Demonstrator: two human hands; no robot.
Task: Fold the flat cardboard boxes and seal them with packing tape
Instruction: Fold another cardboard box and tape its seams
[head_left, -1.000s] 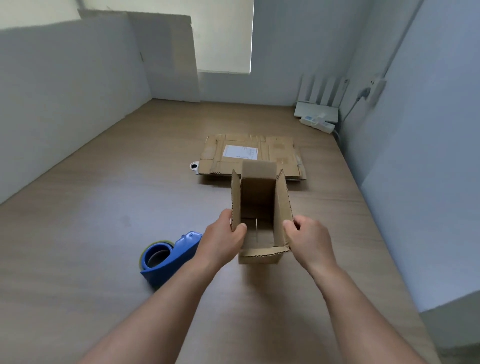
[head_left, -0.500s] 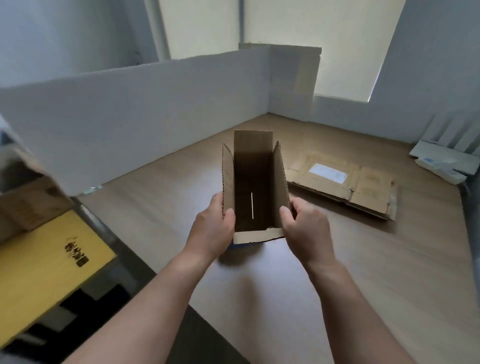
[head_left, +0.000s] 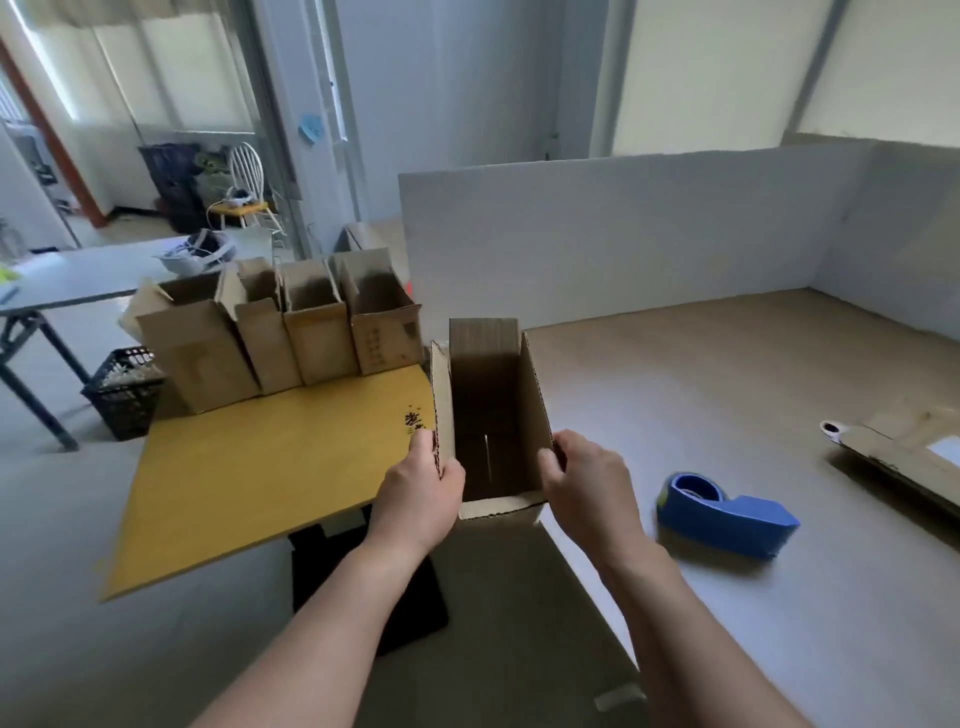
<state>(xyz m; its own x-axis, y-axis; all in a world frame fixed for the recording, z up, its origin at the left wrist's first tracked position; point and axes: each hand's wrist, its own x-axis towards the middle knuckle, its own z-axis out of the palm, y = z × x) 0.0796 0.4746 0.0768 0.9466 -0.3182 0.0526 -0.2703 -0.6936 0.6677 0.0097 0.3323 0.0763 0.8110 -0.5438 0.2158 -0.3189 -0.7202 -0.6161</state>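
Two hands hold one open box (head_left: 493, 415) up in the air, left of the dispenser (head_left: 722, 512).
The left hand (head_left: 421, 499) pinches the box's left wall, thumb inside and fingers outside; the right hand (head_left: 587, 488) does likewise on the right wall. A thin slit of light shows in the floor. Empty corrugated card should be light and stiff along its walls, but flaps bend easily and the floor seam may give under a push, so the side walls near the corners look the safest hold. A row of folded boxes (head_left: 280, 332) stands far left of the dispenser; flat cardboard (head_left: 904, 447) lies to its right.
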